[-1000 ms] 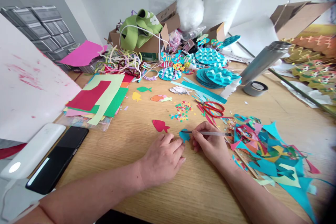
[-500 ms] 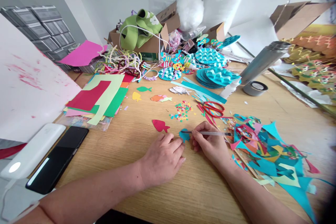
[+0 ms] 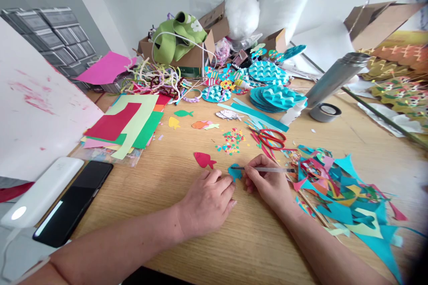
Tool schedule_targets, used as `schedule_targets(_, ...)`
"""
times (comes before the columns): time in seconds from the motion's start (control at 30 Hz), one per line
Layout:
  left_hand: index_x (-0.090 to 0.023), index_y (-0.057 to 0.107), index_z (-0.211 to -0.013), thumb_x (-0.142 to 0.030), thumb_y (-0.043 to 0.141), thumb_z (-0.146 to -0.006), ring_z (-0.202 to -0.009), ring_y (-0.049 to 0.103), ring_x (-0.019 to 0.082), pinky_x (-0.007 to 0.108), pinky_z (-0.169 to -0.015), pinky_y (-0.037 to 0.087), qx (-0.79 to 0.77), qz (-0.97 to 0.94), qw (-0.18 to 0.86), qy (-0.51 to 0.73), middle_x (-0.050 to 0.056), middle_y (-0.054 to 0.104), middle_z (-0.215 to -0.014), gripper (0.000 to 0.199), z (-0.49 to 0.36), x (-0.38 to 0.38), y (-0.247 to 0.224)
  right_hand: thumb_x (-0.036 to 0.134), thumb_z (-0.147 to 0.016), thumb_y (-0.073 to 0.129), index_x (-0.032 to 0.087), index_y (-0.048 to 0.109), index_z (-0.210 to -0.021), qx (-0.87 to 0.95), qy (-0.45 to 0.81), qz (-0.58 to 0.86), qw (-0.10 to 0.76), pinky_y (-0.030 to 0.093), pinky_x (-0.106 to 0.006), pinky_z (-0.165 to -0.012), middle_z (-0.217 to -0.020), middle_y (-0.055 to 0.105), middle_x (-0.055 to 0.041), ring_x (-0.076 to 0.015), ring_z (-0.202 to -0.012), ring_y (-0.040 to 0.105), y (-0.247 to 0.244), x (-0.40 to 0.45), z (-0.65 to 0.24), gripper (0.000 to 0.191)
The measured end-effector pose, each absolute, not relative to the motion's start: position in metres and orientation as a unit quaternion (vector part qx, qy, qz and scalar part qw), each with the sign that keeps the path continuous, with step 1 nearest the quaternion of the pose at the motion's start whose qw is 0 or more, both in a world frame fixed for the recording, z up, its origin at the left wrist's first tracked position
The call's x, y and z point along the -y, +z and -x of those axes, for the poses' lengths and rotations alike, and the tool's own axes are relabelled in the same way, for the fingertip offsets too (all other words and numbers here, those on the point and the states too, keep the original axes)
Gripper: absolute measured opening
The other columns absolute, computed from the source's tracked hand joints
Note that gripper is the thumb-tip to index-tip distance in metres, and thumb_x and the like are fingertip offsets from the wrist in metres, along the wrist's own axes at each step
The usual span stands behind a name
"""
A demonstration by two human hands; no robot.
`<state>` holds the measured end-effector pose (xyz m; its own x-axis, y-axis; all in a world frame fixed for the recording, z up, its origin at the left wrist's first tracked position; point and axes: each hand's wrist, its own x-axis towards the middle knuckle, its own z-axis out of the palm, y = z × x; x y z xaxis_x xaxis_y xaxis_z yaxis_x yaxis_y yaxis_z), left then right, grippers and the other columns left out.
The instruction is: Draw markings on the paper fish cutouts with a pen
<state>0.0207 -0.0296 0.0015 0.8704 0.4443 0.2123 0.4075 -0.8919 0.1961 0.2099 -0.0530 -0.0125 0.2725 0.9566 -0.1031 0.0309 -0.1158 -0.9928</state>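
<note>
1. We see the right hand [image 3: 265, 182] gripping a slim, greyish, translucent pen [image 3: 281, 170] between thumb and bent fingers, the shaft lying almost level and its dark tip over a small blue paper fish [image 3: 236, 175].
2. That fish lies on the pale brown wooden table [image 3: 167, 191], between our two hands and next to the right fingertips.
3. Our left hand [image 3: 207, 200] rests palm down on the wood, its fingers close together and gently bent. Its fingertips reach the near side of the blue fish, but we cannot tell whether they press on its edge or merely lie beside it.
4. Just beyond the left hand we have a crimson paper fish [image 3: 203, 159], lying flat.
5. Past both hands lies a scatter of tiny multicoloured paper bits [image 3: 232, 137], and to its right a pair of scissors with red looped handles [image 3: 271, 139].
6. Farther back we find a green paper fish [image 3: 183, 113], a yellow paper fish [image 3: 173, 122], an orange paper fish [image 3: 199, 124] overlapping paler ones, and a white paper fish with drawn outlines [image 3: 228, 115].
7. Beside our right forearm spreads a heap of mostly turquoise paper offcuts [image 3: 334, 211].
8. On our left sit a stack of coloured paper sheets [image 3: 113, 122] and, nearer, a black smartphone [image 3: 73, 205].
</note>
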Motion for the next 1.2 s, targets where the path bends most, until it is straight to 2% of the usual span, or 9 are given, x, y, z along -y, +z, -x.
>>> schedule_targets(0.77,-0.012,0.06,-0.117,-0.032,0.05,-0.097,-0.102,0.049,0.026,0.042,-0.093,0.044,-0.223,-0.965,0.076,0.118,0.009,0.062,-0.115,0.03,-0.0211,0.0298,0.0034,0.038,-0.072,0.075,0.023,0.049,-0.071,0.405,0.451,0.602,0.52,0.042,-0.02,-0.033,-0.05,0.059,0.004,-0.0112,-0.036,0.052,-0.0118,0.054,-0.2101,0.03)
schedule_targets(1.2,-0.012,0.06,-0.117,-0.032,0.051,-0.097,-0.102,0.049,0.026,0.043,-0.094,0.044,-0.224,-0.965,0.076,0.115,0.009,0.062,-0.116,0.029,-0.021,0.03,0.0035,0.045,-0.072,0.073,0.023,0.049,-0.069,0.415,0.435,0.613,0.513,0.044,-0.021,-0.034,-0.047,0.058,0.004,-0.0117,-0.034,0.053,-0.0076,0.053,-0.2089,0.032)
